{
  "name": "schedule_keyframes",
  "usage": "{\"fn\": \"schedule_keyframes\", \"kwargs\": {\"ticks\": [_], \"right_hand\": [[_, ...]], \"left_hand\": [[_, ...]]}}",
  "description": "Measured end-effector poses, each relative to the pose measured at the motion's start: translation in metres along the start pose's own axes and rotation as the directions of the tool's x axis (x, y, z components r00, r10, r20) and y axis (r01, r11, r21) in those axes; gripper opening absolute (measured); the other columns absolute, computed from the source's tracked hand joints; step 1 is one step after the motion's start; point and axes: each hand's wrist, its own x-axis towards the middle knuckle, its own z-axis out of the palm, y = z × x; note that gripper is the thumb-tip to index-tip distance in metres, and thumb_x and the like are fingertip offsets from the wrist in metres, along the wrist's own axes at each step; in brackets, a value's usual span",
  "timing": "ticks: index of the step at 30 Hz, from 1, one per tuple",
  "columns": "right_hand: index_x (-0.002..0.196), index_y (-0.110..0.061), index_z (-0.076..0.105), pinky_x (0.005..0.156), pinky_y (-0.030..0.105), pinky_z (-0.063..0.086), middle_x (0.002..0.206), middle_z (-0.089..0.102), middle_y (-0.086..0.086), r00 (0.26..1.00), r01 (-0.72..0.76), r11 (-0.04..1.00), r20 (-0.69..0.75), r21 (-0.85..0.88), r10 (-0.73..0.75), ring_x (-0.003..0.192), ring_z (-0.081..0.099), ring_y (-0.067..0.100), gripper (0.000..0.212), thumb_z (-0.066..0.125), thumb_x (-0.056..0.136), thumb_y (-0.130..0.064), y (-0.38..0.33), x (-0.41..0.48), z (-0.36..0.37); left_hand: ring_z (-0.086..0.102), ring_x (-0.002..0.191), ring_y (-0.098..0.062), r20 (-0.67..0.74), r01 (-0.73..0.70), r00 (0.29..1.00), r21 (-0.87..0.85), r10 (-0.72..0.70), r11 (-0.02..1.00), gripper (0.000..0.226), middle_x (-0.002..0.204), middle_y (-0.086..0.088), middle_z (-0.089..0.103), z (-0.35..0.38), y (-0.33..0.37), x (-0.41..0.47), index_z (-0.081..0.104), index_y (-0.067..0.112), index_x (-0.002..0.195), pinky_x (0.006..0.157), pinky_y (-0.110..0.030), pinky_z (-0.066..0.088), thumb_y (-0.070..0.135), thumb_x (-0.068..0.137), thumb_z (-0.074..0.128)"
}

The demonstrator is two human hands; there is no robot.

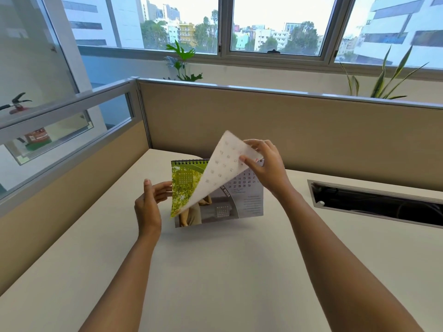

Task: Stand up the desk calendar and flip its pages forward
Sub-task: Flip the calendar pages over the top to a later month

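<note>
The desk calendar (pixel 247 202) stands upright on the white desk (pixel 215 271), its black spiral binding along the top edge. The page showing underneath is grey, with date numbers and a photo. In front of it a green page (pixel 185 188) curls up and away from its lower right corner, its pale back side showing. My right hand (pixel 266 164) pinches that lifted corner between thumb and fingers, above the calendar's upper right. My left hand (pixel 149 202) steadies the calendar's left edge with its fingertips; the rest of that hand is held apart from it.
Beige cubicle partitions (pixel 287 130) close off the desk at the back and left. A rectangular cable slot (pixel 376 200) is cut into the desk at the right. Potted plants (pixel 182 61) stand behind the partition under the windows.
</note>
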Motion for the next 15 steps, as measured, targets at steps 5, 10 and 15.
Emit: {"fn": "schedule_keyframes", "kwargs": {"ticks": [5,10,15], "right_hand": [[0.098,-0.010,0.063,0.069,0.012,0.050,0.100,0.062,0.002,0.942,-0.146,0.973,-0.274,0.181,0.193,0.082,0.059,0.010,0.023,0.065,0.086,-0.030,-0.003,0.022,-0.006],[0.123,-0.013,0.045,0.070,0.023,0.051,0.099,0.059,0.001,0.917,-0.282,0.959,-0.289,0.017,0.275,0.080,0.060,0.011,0.040,0.063,0.087,-0.014,0.000,0.037,-0.003],[0.109,-0.005,0.064,0.082,0.030,0.043,0.116,0.062,0.013,0.963,-0.260,0.927,-0.140,-0.270,0.229,0.102,0.059,0.027,0.027,0.052,0.094,-0.024,0.018,0.024,0.006]], "left_hand": [[0.065,0.089,-0.027,-0.013,-0.004,1.000,0.044,0.005,0.999,0.051,0.096,-0.013,0.070,0.001,-0.003,0.001,0.068,0.010,0.090,0.083,-0.035,0.051,0.042,0.098,0.029],[0.064,0.095,-0.025,0.016,-0.140,0.990,0.159,0.139,0.977,0.024,0.106,-0.009,0.067,0.007,0.000,0.007,0.061,0.017,0.109,0.076,-0.024,0.051,0.029,0.096,0.044],[0.054,0.105,-0.015,0.098,-0.333,0.943,0.306,0.318,0.892,0.028,0.122,-0.006,0.057,0.020,0.010,0.017,0.058,0.017,0.119,0.075,-0.004,0.041,0.020,0.091,0.054]]}}
